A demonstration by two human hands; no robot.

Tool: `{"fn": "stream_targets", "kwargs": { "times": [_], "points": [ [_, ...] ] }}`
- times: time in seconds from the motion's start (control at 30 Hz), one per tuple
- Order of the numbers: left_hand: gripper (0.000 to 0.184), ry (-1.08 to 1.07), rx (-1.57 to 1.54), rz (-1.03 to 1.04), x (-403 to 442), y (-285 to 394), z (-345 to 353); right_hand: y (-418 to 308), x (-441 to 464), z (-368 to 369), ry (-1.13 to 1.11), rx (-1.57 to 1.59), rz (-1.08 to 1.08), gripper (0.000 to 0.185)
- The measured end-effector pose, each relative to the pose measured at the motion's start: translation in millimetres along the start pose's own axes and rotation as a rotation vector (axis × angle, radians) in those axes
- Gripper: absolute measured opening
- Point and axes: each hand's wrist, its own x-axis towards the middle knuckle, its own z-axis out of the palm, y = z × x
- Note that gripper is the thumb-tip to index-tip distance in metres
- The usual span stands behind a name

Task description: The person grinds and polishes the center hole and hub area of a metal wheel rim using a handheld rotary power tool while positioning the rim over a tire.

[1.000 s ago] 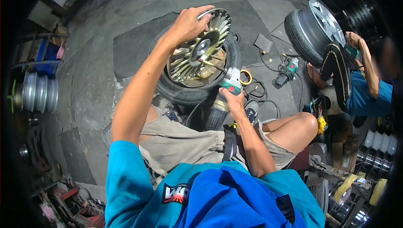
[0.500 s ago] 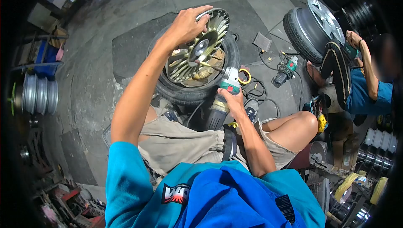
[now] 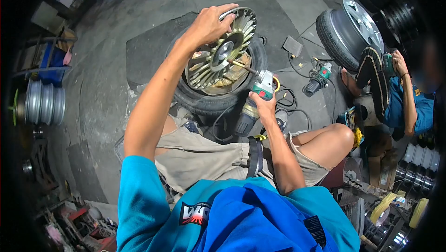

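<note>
My left hand grips the upper rim of a many-spoked metal wheel cover, which stands tilted over a tyre lying flat on the floor. In my right hand is a green and grey angle grinder, held around its body. From the grinder's head a thin shaft reaches to the spokes near the centre of the wheel cover; whether its tip touches them I cannot tell. Crumpled brown material shows inside the tyre, behind the wheel cover.
A second grinder and a roll of yellow tape lie to the right among looped black cables. Further right, a co-worker's hand holds a green tool beside a tyre with an alloy wheel. Silver rims stand at the left.
The grinder in my right hand has shifted slightly right, and its shaft has moved along the spokes. My left hand keeps its hold on the rim. The co-worker's hand has moved lower.
</note>
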Motion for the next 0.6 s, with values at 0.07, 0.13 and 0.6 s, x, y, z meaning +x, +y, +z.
{"fn": "stream_targets", "kwargs": {
  "times": [0.07,0.13,0.6],
  "points": [
    [0.045,0.005,0.001,0.015,-1,-1,0,-4,0,2,0.0,0.137,0.051,0.062],
    [0.045,0.006,0.008,0.014,-1,-1,-1,6,13,-1,-0.039,0.154,0.023,0.056],
    [0.045,0.001,-0.007,0.003,-2,2,0,2,7,3,-0.002,0.219,0.116,0.061]
  ]
}}
